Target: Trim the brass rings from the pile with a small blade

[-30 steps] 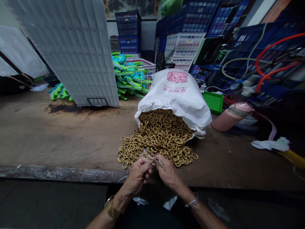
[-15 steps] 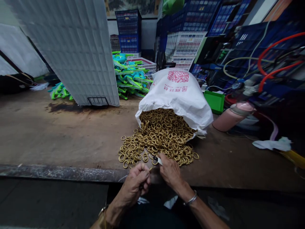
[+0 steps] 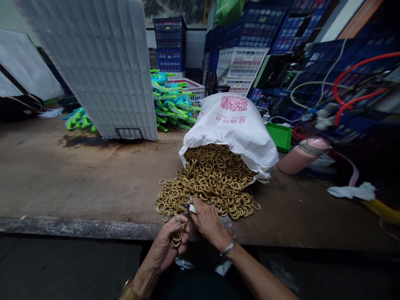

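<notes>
Gold-coloured rings (image 3: 215, 183) lie in a loose heap, which spills from the mouth of the white bag (image 3: 231, 127) onto the table (image 3: 78, 179), and several more are in the left hand (image 3: 164, 241); compared with half a second ago, this hand is lower and more to the left, and it is turned so that the rings inside its curled fingers become visible; the thumb and the fingertips pinch one thing, which seems to be a ring, although it is too small to be certain; the right hand (image 3: 208, 221) has also moved to the left, and it grips a small tool (image 3: 191, 208) with white body and dark tip, which points toward the left part of the heap; whether the tip touches a ring, I cannot tell; for the work in hand this means, in my judgement, that the left hand keeps its rings together while the tool is apart from them; the bag and the heap look the same as before; the right hand hides part of the near edge of the heap, and a transparent plastic piece (image 3: 227, 225) lies just beside its wrist; farther away stand a pink bottle (image 3: 301, 156), a green tray (image 3: 279, 136) and a tall white panel (image 3: 121, 71), which blocks the view behind it
</notes>
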`<state>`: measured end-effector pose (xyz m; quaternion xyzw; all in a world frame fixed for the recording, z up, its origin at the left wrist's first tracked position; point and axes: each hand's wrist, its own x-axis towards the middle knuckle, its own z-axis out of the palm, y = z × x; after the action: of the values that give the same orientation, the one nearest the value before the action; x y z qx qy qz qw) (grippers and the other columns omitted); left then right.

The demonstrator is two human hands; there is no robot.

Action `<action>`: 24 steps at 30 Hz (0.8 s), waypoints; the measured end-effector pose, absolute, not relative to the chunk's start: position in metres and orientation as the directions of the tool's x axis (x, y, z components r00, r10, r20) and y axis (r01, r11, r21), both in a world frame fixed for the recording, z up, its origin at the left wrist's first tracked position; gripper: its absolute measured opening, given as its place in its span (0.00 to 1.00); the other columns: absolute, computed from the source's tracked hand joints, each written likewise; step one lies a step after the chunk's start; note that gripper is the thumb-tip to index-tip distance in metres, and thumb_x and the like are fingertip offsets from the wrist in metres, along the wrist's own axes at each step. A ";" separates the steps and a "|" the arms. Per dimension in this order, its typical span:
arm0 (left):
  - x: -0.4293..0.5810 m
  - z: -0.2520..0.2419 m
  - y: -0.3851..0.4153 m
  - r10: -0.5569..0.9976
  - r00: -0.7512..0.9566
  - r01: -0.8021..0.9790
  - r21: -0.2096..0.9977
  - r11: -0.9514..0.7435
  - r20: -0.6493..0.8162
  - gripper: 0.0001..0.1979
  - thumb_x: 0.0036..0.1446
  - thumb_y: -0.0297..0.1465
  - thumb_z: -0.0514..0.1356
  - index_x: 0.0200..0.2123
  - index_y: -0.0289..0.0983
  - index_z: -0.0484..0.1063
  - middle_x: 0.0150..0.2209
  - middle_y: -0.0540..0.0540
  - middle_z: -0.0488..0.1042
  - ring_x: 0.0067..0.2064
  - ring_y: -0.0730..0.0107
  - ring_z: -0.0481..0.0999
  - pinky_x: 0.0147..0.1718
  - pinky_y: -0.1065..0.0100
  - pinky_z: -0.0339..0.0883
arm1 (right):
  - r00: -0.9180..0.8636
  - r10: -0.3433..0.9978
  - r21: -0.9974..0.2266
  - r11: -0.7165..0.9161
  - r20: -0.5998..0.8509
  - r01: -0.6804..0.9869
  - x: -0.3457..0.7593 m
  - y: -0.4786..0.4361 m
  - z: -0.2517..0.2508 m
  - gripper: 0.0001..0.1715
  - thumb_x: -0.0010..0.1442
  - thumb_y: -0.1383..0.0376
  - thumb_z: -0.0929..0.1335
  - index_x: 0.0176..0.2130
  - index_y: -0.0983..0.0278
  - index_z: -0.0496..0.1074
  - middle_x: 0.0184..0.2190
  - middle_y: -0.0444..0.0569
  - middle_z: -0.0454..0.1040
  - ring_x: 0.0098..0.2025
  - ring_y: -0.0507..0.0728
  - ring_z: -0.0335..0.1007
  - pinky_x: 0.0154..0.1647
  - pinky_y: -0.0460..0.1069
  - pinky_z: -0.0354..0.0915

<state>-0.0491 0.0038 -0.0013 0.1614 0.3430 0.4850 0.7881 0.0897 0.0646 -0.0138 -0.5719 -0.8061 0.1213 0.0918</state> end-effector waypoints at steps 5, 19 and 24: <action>-0.055 -0.008 0.005 0.856 0.292 -0.732 0.477 0.487 -0.426 0.08 0.50 0.33 0.59 0.28 0.34 0.66 0.27 0.49 0.66 0.25 0.78 0.66 0.17 0.78 0.54 | -0.319 0.948 -0.270 0.306 -0.008 0.913 0.082 0.068 -0.013 0.10 0.57 0.66 0.60 0.42 0.62 0.61 0.33 0.48 0.73 0.32 0.55 0.68 0.29 0.48 0.49; -0.047 -0.009 0.014 0.876 0.175 -0.675 0.593 0.439 -0.450 0.14 0.44 0.35 0.64 0.25 0.36 0.59 0.22 0.54 0.64 0.22 0.79 0.66 0.14 0.80 0.53 | -0.161 0.987 -0.633 0.130 0.008 0.763 0.093 0.076 -0.014 0.04 0.52 0.69 0.60 0.29 0.62 0.62 0.22 0.42 0.66 0.24 0.51 0.60 0.26 0.45 0.49; -0.033 -0.012 0.020 0.931 0.018 -0.531 0.785 0.318 -0.365 0.18 0.44 0.41 0.63 0.33 0.37 0.63 0.19 0.56 0.63 0.19 0.79 0.63 0.13 0.80 0.52 | -0.089 0.988 -0.922 -0.080 -0.123 0.379 0.094 0.077 -0.010 0.05 0.50 0.63 0.61 0.25 0.62 0.59 0.18 0.39 0.63 0.22 0.49 0.57 0.24 0.44 0.54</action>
<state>-0.0333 0.0204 -0.0121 0.2235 0.4473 0.5393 0.6776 0.0936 0.0767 -0.0098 -0.5828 -0.5867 0.4476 0.3402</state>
